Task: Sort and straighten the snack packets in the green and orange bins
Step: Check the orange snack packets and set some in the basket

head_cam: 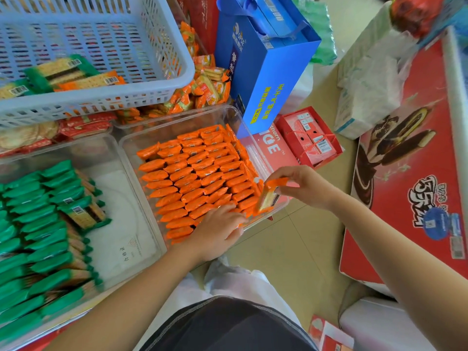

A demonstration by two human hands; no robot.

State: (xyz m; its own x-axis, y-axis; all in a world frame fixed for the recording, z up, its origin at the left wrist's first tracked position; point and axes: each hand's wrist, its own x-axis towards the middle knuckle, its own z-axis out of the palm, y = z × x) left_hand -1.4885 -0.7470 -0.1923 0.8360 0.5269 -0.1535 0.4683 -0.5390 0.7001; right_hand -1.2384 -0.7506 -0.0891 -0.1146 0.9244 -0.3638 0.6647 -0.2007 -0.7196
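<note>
Clutter crowds the spot: a pale blue lattice basket (101,46) hangs over the far side with a few loose packets in it, a tall blue gift bag (266,72) stands just behind the orange bin (129,148), small red boxes tied with string (311,138) sit beside its right wall, and a big red carton (405,198) lies off to the right. The green bin (119,198) on the left holds rows of green packets (38,224) along its left side. Both bare forearms reach forward. The left hand (217,231) lies palm down on the near right corner of the packed orange packets (192,173), fingers stretched out and resting on them. The right hand (301,186) comes in from the right above the bin's near right corner, thumb and fingers pinching a single orange packet (268,196) by its top end, so it hangs tilted just over the rim.
</note>
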